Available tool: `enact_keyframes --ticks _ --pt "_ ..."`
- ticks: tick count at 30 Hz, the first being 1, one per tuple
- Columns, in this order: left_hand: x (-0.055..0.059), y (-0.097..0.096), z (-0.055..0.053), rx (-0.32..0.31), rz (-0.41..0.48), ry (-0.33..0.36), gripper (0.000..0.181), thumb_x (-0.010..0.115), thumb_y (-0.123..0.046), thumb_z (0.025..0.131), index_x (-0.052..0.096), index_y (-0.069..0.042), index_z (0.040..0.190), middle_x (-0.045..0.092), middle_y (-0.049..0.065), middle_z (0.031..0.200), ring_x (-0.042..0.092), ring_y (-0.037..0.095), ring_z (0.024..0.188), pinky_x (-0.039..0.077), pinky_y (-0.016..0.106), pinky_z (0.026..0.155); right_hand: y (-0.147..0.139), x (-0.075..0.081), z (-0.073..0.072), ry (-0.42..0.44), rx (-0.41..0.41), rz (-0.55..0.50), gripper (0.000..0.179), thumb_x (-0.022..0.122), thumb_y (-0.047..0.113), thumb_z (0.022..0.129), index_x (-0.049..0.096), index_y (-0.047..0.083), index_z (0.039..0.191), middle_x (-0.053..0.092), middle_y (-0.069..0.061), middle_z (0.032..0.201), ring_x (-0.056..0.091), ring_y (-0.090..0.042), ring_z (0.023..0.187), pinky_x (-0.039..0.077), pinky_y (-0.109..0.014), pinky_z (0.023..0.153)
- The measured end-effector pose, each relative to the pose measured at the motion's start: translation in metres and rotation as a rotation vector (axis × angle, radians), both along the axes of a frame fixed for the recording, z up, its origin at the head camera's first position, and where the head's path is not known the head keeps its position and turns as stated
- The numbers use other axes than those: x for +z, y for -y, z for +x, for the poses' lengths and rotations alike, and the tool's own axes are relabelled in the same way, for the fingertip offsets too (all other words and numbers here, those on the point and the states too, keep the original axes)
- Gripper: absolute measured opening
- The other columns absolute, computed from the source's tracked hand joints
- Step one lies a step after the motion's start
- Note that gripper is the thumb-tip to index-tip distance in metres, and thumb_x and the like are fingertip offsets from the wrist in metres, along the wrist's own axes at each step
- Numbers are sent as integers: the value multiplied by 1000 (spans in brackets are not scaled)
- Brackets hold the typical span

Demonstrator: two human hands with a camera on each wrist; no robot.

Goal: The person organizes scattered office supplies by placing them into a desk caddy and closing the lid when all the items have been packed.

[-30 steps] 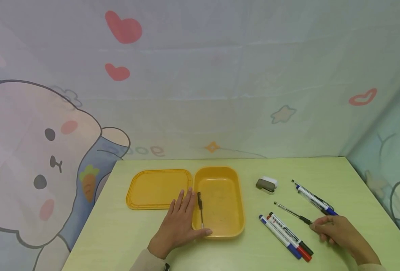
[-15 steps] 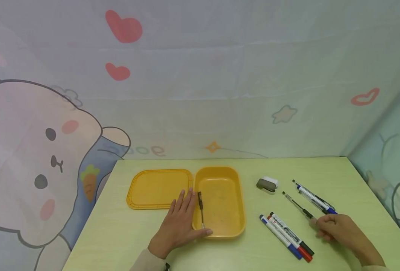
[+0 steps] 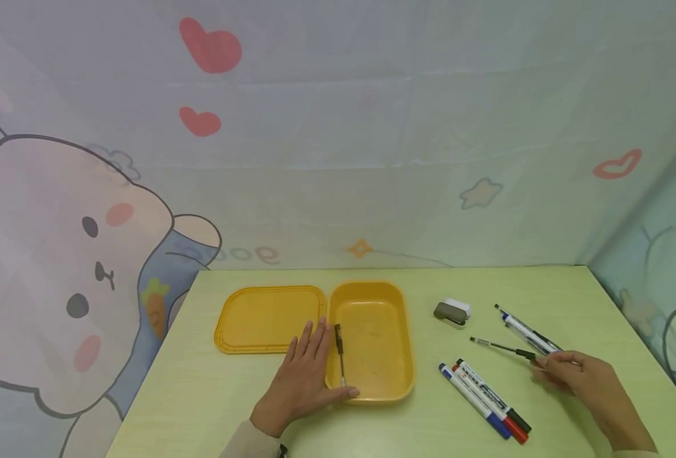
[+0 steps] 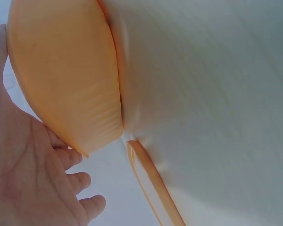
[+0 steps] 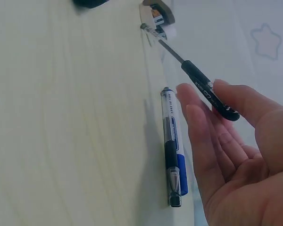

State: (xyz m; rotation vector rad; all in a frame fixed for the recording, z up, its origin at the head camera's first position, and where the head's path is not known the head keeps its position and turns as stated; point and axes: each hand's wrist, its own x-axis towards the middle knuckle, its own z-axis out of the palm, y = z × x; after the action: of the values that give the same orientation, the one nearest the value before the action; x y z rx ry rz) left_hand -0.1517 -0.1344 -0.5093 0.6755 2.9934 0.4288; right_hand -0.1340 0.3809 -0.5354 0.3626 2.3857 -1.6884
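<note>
My right hand point(image 3: 584, 385) pinches a clear gel pen point(image 3: 501, 346) with a black cap between thumb and fingers. In the right wrist view the pen point(image 5: 198, 77) slants above the table, held at its capped end. My left hand point(image 3: 300, 385) lies with straight fingers along the left side of a yellow plastic box point(image 3: 409, 343), its thumb over the near rim. Inside that box, along the left wall, rests another gel pen point(image 3: 340, 346). The left wrist view shows the fingers against the outside of the box point(image 4: 68, 70).
Left of the box lies its flat yellow lid point(image 3: 269, 318). A grey-and-white stapler point(image 3: 451, 312) sits to the right. Three whiteboard markers point(image 3: 484, 401) lie together nearer the front. Behind the right hand, a blue marker and a pen point(image 3: 527, 334) lie side by side.
My right hand has moved slightly away from the front edge, and the pen in it has swung to a flatter angle, up off the table. The left hand stays in place.
</note>
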Motion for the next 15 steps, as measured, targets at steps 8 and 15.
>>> enact_keyframes --ticks 8,15 --pt "0 0 -1 4 3 6 117 49 -83 86 3 -10 164 6 11 171 6 36 157 15 60 123 -3 3 -2 -40 -100 -260 30 72 27 97 69 2 114 75 4 100 76 -17 94 61 -32 81" --pt "0 0 -1 1 17 19 116 55 -78 87 3 -10 164 5 11 171 6 36 157 14 60 123 -4 3 1 -79 -162 -378 22 72 22 96 68 8 114 76 4 96 77 -20 90 61 -32 79"
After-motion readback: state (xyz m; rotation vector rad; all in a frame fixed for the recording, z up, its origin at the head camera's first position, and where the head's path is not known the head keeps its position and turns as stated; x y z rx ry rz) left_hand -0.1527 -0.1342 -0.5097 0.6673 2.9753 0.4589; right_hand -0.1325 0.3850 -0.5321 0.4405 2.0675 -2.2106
